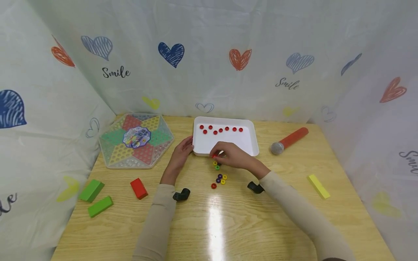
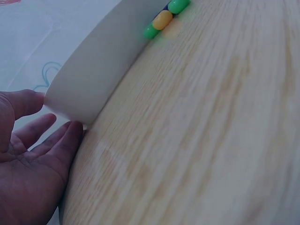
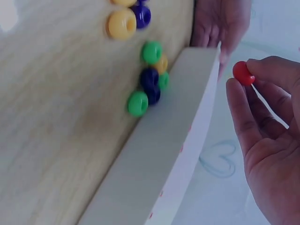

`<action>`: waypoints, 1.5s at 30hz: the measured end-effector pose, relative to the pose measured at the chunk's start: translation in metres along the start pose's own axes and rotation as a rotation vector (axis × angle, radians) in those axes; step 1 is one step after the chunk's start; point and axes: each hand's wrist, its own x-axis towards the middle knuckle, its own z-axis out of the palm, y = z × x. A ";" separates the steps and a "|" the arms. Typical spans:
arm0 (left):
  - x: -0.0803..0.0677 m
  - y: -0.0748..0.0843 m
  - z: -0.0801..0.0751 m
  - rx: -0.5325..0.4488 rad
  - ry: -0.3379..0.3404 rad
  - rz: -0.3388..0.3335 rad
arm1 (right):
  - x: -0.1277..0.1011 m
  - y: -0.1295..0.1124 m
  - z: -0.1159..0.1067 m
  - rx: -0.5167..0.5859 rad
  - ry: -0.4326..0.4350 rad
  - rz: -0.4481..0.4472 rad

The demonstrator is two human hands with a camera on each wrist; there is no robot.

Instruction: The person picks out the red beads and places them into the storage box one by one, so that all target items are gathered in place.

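My right hand (image 3: 274,108) pinches a red bead (image 3: 243,73) between thumb and forefinger, above the front rim of a white tray (image 1: 228,145). Several red beads (image 1: 220,130) lie spread inside the tray. At the tray's left end, my left hand (image 1: 180,154) rests its thumb and fingertips against the outer wall, thumb at the rim and fingers lower down. Green beads (image 3: 138,103), dark blue beads (image 3: 149,76) and a yellow bead (image 3: 162,63) cluster against the tray's front wall. Nearer the body sit yellow beads (image 1: 223,182), purple beads (image 1: 218,180) and a red bead (image 1: 213,186).
A hexagonal Chinese checkers board (image 1: 117,139) lies at the left. Before it are two green blocks (image 1: 100,206) and a red block (image 1: 139,188). On the right are a red microphone (image 1: 290,140) and a yellow block (image 1: 319,186). Printed white sheeting (image 1: 202,83) encloses the wooden table.
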 end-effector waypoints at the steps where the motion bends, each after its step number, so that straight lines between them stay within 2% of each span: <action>1: 0.000 0.000 0.000 0.005 0.001 -0.002 | 0.001 0.003 -0.003 0.007 0.010 0.016; 9: 0.001 0.000 -0.003 0.008 0.003 -0.001 | 0.014 0.027 -0.030 0.032 0.085 0.089; 14: 0.001 -0.001 -0.003 -0.004 -0.001 0.000 | 0.026 0.039 -0.043 0.010 0.102 0.138; 25: 0.001 -0.001 -0.001 -0.026 -0.005 -0.005 | 0.047 0.057 -0.058 -0.081 0.022 0.245; 39: 0.000 -0.005 0.001 -0.013 0.014 -0.019 | 0.064 0.088 -0.059 -0.162 -0.076 0.398; 45: -0.002 -0.002 0.001 -0.010 0.018 -0.007 | 0.067 0.094 -0.061 -0.165 -0.094 0.403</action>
